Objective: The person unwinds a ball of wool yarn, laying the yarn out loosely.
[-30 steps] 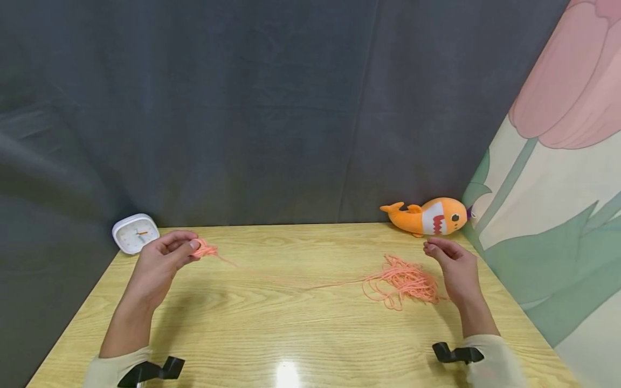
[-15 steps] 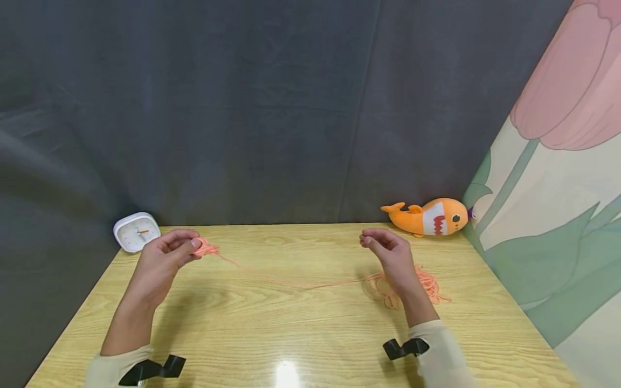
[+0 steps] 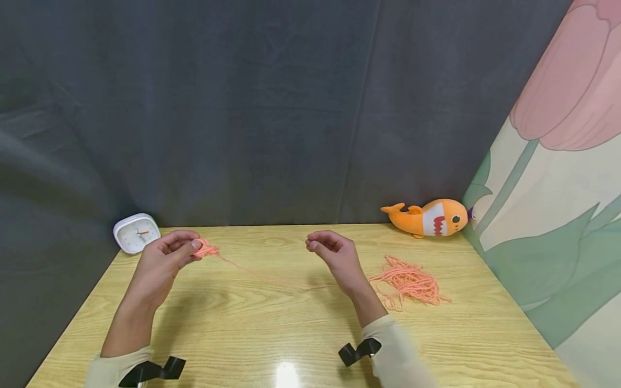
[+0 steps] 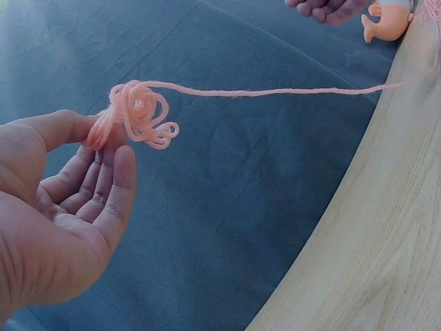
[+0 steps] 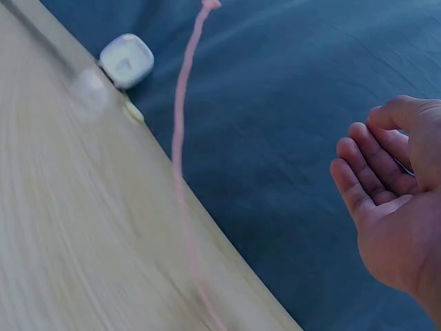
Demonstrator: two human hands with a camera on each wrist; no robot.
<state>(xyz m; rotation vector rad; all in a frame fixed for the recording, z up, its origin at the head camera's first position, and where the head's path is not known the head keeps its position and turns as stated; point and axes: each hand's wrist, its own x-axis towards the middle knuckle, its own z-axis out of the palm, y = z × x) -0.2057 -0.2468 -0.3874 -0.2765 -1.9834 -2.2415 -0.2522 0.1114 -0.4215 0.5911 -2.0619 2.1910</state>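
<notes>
My left hand (image 3: 157,264) pinches a small looped bundle of coral-pink yarn (image 3: 207,248) between thumb and fingertips, above the table's left side. In the left wrist view, loose coils of the yarn bundle (image 4: 141,110) stick out past the fingertips. A single strand (image 4: 269,92) runs from it toward the right. That strand leads to a tangled yarn pile (image 3: 409,280) lying on the right of the table. My right hand (image 3: 339,261) is in the air between the bundle and the pile. Its fingers are loosely bent and hold nothing, with the strand (image 5: 179,124) beside it in the right wrist view.
A white clock (image 3: 136,233) stands at the table's back left corner. An orange plush shark (image 3: 429,217) sits at the back right. Behind the wooden table (image 3: 242,345) hangs a dark curtain (image 3: 242,118), and a flower-patterned wall (image 3: 548,215) borders the right side.
My right hand has moved left, from beside the far side of the yarn pile across it toward the table's middle. My left hand and the yarn bundle have stayed in place.
</notes>
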